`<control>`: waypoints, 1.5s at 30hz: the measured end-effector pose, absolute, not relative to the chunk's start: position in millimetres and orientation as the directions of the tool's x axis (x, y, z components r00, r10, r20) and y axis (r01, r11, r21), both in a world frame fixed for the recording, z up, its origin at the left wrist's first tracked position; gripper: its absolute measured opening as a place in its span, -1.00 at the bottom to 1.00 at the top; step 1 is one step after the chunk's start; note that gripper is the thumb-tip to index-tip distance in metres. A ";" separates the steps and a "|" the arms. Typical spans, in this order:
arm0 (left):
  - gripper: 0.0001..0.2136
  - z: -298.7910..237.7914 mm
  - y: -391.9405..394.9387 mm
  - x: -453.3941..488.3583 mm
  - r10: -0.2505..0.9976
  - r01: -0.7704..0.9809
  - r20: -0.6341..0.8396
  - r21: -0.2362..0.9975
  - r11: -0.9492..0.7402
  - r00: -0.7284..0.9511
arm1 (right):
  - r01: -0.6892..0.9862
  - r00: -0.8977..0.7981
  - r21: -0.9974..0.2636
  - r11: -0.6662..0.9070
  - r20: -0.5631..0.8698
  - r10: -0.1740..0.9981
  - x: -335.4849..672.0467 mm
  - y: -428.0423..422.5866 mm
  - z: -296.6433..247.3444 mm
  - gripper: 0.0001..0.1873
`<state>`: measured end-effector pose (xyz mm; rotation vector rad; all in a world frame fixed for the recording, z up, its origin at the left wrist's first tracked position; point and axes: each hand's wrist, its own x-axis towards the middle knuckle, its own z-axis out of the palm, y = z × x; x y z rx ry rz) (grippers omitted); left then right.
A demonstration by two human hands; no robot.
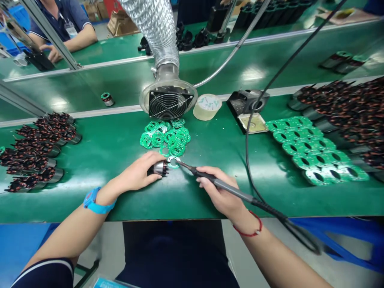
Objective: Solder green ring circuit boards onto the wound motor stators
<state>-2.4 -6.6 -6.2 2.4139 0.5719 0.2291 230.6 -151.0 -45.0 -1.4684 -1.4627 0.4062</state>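
My left hand is closed around a small wound motor stator lying on its side on the green bench mat. A round green circuit board sits on the stator's end. My right hand grips a black soldering iron like a pen. Its tip touches the board's edge. Just beyond lies a heap of loose green ring boards.
A fume fan on a foil duct stands behind the heap, beside a tape roll and an iron stand. Rows of wound stators lie at left and at right. Green board panels lie right. Another person sits opposite.
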 end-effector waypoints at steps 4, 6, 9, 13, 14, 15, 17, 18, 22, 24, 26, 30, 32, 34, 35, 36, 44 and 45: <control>-0.58 -13.0 -1.1 -7.2 0.481 0.313 0.086 0.657 -0.685 0.873 | 0.487 0.250 -0.853 0.188 0.343 0.905 230.6 -154.1 -49.0 -0.82; -0.58 -14.6 0.6 -7.2 0.467 0.308 0.083 0.648 -0.696 0.880 | 0.484 0.225 -0.857 0.179 0.319 0.921 231.3 -152.8 -48.6 -0.81; -0.59 -14.4 0.4 -5.3 0.460 0.309 0.082 0.636 -0.707 0.884 | 0.493 0.195 -0.856 0.157 0.285 0.939 232.5 -150.8 -46.7 -0.81; -0.61 -12.0 -0.9 -3.2 0.458 0.315 0.071 0.632 -0.708 0.886 | 0.496 0.165 -0.853 0.161 0.275 0.947 233.8 -149.9 -45.6 -0.82; -0.61 -11.6 -1.1 -3.1 0.459 0.319 0.066 0.632 -0.707 0.886 | 0.497 0.160 -0.853 0.161 0.273 0.949 233.9 -150.1 -45.6 -0.82; -0.61 -11.4 -1.2 -3.0 0.461 0.322 0.064 0.631 -0.706 0.885 | 0.499 0.158 -0.851 0.163 0.275 0.948 233.8 -150.5 -45.5 -0.83; -0.61 -11.2 -1.3 -3.0 0.463 0.324 0.066 0.628 -0.707 0.884 | 0.511 0.156 -0.842 0.176 0.292 0.943 232.8 -151.3 -44.6 -0.84; -0.61 -11.2 -1.4 -3.0 0.464 0.323 0.069 0.627 -0.709 0.883 | 0.518 0.152 -0.834 0.191 0.309 0.939 232.1 -151.6 -43.7 -0.84; -0.62 -10.9 -1.9 -2.5 0.465 0.326 0.072 0.619 -0.714 0.882 | 0.568 0.095 -0.765 0.304 0.428 0.899 228.0 -151.0 -39.0 -0.86; -0.62 -10.5 -2.2 -2.2 0.463 0.328 0.067 0.616 -0.716 0.884 | 0.611 0.028 -0.690 0.388 0.509 0.860 226.2 -150.2 -37.4 -0.85; -0.61 -10.3 -2.3 -2.0 0.458 0.327 0.066 0.613 -0.719 0.886 | 0.644 -0.026 -0.620 0.448 0.568 0.823 224.9 -150.1 -37.0 -0.85; -0.61 -9.8 -2.4 -2.5 0.455 0.324 0.069 0.606 -0.726 0.888 | 0.668 -0.007 -0.628 0.400 0.532 0.846 223.9 -152.9 -37.8 -0.87; -0.60 -9.7 -2.3 -2.8 0.457 0.328 0.068 0.603 -0.727 0.887 | 0.658 0.022 -0.655 0.372 0.510 0.860 224.3 -154.6 -38.3 -0.85; -0.60 -9.9 -2.2 -2.9 0.456 0.328 0.069 0.602 -0.728 0.887 | 0.640 0.040 -0.671 0.373 0.514 0.857 224.9 -155.5 -38.9 -0.84; -0.60 -10.1 -2.2 -3.0 0.456 0.326 0.070 0.603 -0.728 0.887 | 0.635 0.039 -0.675 0.376 0.514 0.857 225.2 -155.5 -39.2 -0.83; -0.60 -10.2 -2.2 -3.0 0.454 0.322 0.074 0.605 -0.728 0.888 | 0.631 0.033 -0.677 0.378 0.510 0.859 225.4 -155.3 -39.5 -0.83; -0.59 -10.5 -2.3 -2.2 0.452 0.311 0.079 0.620 -0.720 0.889 | 0.689 -0.092 -0.559 0.462 0.564 0.820 220.0 -154.7 -36.5 -0.83; -0.59 -10.5 -2.4 -2.1 0.452 0.311 0.080 0.621 -0.719 0.888 | 0.713 -0.149 -0.496 0.495 0.583 0.798 218.0 -154.8 -35.9 -0.82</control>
